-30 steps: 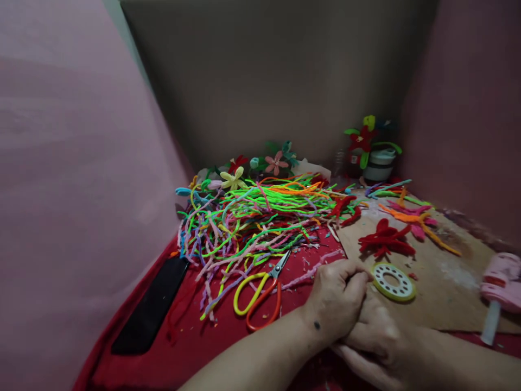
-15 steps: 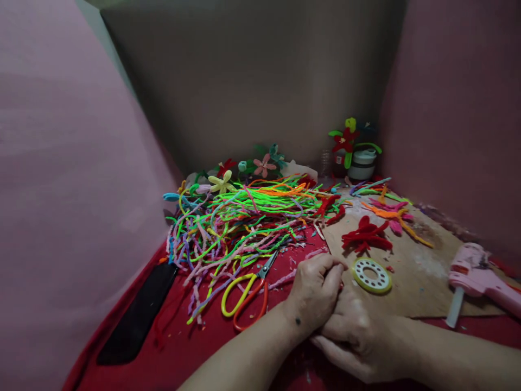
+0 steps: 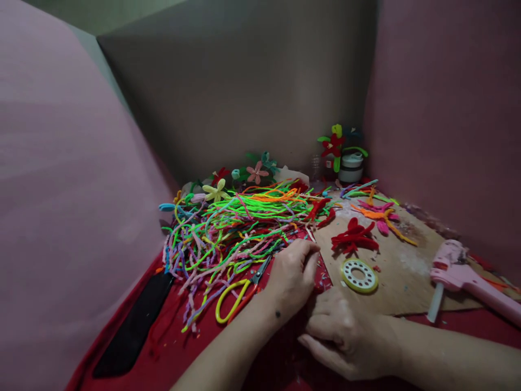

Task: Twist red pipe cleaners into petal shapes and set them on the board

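My left hand point(image 3: 292, 277) is closed, its fingers curled and pressed together above the red cloth. Just below and to the right, my right hand point(image 3: 344, 332) is also closed, with its knuckles up. Whatever either hand pinches is hidden by the fingers. Scissors point(image 3: 223, 303) with yellow and orange handles lie partly behind my left forearm. A round yellow-rimmed disc with holes point(image 3: 369, 278) rests on a board, beyond my right hand. Red fuzzy bent pipe cleaners point(image 3: 355, 239) lie past that disc.
A large heap of colourful pipe cleaners point(image 3: 252, 209) spreads across the cloth. A pink glue gun point(image 3: 458, 269) lies at the board's point(image 3: 399, 296) right edge. A black flat object point(image 3: 134, 328) is at left. Pipe-cleaner flowers point(image 3: 257, 172) and a lidded jar point(image 3: 350, 168) stand behind.
My hands were pressed against each other and are now a little apart, the left one up and leftward. The view has shifted, so the table things sit slightly further left.
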`<control>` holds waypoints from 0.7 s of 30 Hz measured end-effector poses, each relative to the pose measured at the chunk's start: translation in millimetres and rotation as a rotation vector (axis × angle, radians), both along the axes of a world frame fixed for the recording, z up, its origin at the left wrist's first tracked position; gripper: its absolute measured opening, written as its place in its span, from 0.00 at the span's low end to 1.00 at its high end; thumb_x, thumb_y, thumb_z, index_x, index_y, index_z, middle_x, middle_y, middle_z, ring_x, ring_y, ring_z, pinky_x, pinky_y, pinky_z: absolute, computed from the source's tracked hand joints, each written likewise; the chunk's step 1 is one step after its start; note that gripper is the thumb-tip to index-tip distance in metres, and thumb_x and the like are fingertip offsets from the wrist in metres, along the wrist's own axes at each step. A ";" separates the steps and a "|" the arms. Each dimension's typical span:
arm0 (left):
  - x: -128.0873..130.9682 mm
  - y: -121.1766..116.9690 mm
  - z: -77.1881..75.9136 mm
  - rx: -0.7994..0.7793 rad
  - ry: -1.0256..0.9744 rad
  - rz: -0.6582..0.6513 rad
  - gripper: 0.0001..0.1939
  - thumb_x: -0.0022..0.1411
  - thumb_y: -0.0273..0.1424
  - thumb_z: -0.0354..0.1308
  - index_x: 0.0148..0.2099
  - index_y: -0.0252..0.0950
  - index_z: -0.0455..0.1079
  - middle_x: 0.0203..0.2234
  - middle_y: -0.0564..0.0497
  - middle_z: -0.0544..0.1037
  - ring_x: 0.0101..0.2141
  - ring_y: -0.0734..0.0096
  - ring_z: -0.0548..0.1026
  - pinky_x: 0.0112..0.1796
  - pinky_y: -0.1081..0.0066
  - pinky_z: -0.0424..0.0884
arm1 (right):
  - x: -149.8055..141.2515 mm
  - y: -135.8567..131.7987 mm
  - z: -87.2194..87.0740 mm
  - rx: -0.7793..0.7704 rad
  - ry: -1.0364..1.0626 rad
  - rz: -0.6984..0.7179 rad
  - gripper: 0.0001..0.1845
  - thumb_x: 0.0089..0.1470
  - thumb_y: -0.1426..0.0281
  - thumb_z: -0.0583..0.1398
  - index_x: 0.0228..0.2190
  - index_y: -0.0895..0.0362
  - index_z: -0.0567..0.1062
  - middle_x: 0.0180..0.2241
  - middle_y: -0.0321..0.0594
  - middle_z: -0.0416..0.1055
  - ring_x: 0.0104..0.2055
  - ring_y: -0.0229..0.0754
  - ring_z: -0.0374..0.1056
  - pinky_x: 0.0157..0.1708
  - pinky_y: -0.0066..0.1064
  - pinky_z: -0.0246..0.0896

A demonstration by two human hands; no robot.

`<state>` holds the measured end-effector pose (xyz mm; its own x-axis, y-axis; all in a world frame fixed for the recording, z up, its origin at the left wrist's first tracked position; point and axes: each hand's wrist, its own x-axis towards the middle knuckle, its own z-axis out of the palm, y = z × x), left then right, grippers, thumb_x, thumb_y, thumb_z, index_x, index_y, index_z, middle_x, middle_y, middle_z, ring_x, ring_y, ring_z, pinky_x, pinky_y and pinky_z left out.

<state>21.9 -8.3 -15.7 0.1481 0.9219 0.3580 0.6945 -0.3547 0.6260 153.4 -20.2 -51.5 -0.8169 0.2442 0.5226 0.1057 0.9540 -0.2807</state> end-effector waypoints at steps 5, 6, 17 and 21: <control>-45.9 31.0 14.8 0.132 0.518 0.009 0.14 0.59 0.24 0.46 0.44 0.36 0.70 0.40 0.45 0.73 0.41 0.66 0.69 0.43 0.68 0.65 | 0.6 1.4 0.2 -0.007 0.000 0.012 0.15 0.54 0.71 0.52 0.17 0.59 0.67 0.16 0.37 0.64 0.20 0.33 0.56 0.22 0.29 0.44; -61.4 38.1 17.4 0.159 0.602 0.076 0.16 0.58 0.23 0.47 0.46 0.36 0.70 0.42 0.45 0.73 0.44 0.64 0.68 0.45 0.65 0.64 | 0.7 1.9 0.1 -0.006 0.000 0.013 0.16 0.54 0.71 0.52 0.17 0.59 0.67 0.16 0.37 0.64 0.20 0.33 0.56 0.22 0.29 0.44; -176.1 37.5 -8.1 0.103 0.557 0.551 0.14 0.58 0.31 0.48 0.42 0.38 0.73 0.38 0.48 0.79 0.39 0.65 0.74 0.42 0.68 0.66 | 0.3 3.6 1.0 -0.007 0.013 0.016 0.16 0.54 0.71 0.52 0.16 0.59 0.65 0.15 0.37 0.62 0.19 0.32 0.53 0.21 0.28 0.43; -175.1 35.1 -15.7 0.117 0.455 0.583 0.16 0.60 0.33 0.46 0.42 0.38 0.74 0.39 0.49 0.79 0.40 0.66 0.75 0.43 0.69 0.66 | 1.3 7.0 3.2 -0.013 0.028 0.017 0.16 0.55 0.73 0.51 0.17 0.59 0.66 0.16 0.37 0.62 0.19 0.33 0.53 0.21 0.28 0.44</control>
